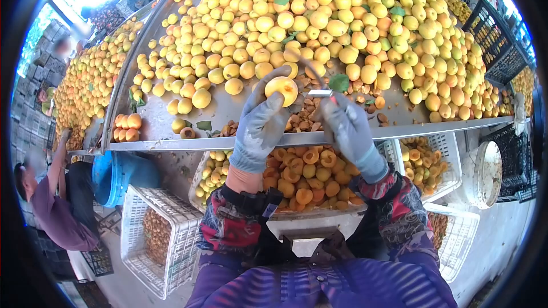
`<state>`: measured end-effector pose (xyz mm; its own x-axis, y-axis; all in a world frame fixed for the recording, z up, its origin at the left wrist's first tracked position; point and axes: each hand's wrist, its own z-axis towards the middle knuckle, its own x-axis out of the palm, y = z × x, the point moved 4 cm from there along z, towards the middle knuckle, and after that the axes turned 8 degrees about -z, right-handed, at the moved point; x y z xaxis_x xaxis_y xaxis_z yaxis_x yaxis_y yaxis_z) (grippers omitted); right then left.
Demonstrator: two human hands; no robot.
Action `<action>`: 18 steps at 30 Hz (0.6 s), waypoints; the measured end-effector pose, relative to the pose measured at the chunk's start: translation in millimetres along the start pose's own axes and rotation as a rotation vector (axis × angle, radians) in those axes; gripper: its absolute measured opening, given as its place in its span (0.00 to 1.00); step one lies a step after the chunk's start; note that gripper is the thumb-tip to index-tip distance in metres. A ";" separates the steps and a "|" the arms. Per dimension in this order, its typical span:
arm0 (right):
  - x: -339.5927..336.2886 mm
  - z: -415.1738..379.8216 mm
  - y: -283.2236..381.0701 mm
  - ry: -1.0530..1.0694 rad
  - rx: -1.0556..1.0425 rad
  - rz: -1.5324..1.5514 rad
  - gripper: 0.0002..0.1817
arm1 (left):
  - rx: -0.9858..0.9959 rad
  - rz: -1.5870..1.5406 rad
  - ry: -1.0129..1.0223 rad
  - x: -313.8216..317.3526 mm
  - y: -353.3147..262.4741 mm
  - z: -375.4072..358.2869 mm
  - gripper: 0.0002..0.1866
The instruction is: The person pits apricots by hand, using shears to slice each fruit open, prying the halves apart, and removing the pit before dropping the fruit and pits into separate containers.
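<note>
My left hand (261, 121), in a grey glove, holds up a yellow apricot (282, 89) over the front of a metal sorting table (228, 142). In a matching grey glove, my right hand (345, 125) grips a small knife (319, 86) whose blade points toward the apricot. A big heap of whole apricots (319, 17) covers the table behind my hands. Brown pits (305, 117) lie on the table just under them. Below the table edge, a white crate holds halved apricots (305, 174).
White plastic crates (157, 239) stand on the floor at the left, one with pits. A blue barrel (117, 177) lies beside a crouching person (54, 205) at the far left. Black crates (494, 40) sit at the right, a white bucket (485, 174) below.
</note>
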<state>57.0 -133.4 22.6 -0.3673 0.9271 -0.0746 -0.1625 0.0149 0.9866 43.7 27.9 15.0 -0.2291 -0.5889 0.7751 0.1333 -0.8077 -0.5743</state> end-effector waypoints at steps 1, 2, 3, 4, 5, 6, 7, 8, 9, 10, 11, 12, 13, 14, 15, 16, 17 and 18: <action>6.2 -6.0 2.0 0.114 0.040 0.059 0.12 | 0.013 -0.020 0.025 1.6 0.2 -0.2 0.27; 8.2 -8.9 -1.7 0.114 0.099 0.009 0.13 | 0.011 -0.020 0.025 2.5 0.8 -0.2 0.27; 8.5 -9.3 -6.5 0.112 0.100 0.009 0.13 | -0.001 -0.015 0.040 3.8 1.7 -0.5 0.27; 9.1 -9.4 -11.5 0.111 0.046 -0.047 0.14 | -0.013 -0.010 0.055 5.1 2.7 -1.1 0.28; 9.6 -9.2 -12.7 0.110 -0.009 -0.104 0.15 | -0.014 -0.009 0.056 5.0 3.1 -0.9 0.28; 9.5 -9.4 -11.8 0.110 -0.011 -0.105 0.15 | -0.016 0.017 0.083 5.1 3.5 -0.5 0.30; 10.0 -9.9 -10.9 0.125 -0.018 -0.144 0.16 | -0.017 0.043 0.109 4.9 3.8 -0.3 0.32; 10.9 -10.5 -10.4 0.141 -0.025 -0.183 0.17 | -0.015 0.044 0.110 3.5 4.2 -0.2 0.32; 12.5 -10.7 -12.9 0.141 -0.026 -0.183 0.17 | -0.007 0.048 0.088 1.2 4.8 -0.3 0.32; 14.0 -10.1 -16.7 0.111 -0.049 -0.199 0.17 | 0.000 0.051 0.065 -0.1 5.3 -0.4 0.32; 14.5 -9.7 -18.1 0.081 -0.073 -0.215 0.18 | 0.001 0.051 0.066 1.5 5.5 -0.9 0.32; 14.9 -9.7 -17.1 0.081 -0.076 -0.215 0.18 | 0.003 0.047 0.051 3.5 5.1 -1.7 0.33; 15.2 -9.5 -16.1 0.085 -0.064 -0.217 0.18 | 0.005 0.042 0.036 4.1 4.0 -1.6 0.33; 15.7 -9.7 -15.4 0.091 -0.050 -0.221 0.17 | 0.008 0.043 0.036 4.0 3.0 -1.4 0.33; 16.2 -10.3 -14.6 0.092 -0.051 -0.222 0.17 | 0.005 0.051 0.051 4.7 2.9 -1.4 0.33; 16.3 -10.8 -14.7 0.091 -0.032 -0.221 0.17 | 0.000 0.058 0.067 5.5 3.0 -1.2 0.33; 16.3 -11.0 -14.5 0.090 -0.013 -0.220 0.16 | 0.001 0.058 0.069 6.9 2.4 -1.4 0.33; 15.5 -10.7 -12.1 0.090 -0.013 -0.220 0.16 | -0.009 0.031 0.080 9.7 1.7 -2.3 0.31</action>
<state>43.5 -123.2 8.0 -0.4013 0.8650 -0.3011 -0.2598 0.2078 0.9430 39.4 20.9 20.9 -0.3016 -0.6091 0.7335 0.1330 -0.7887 -0.6002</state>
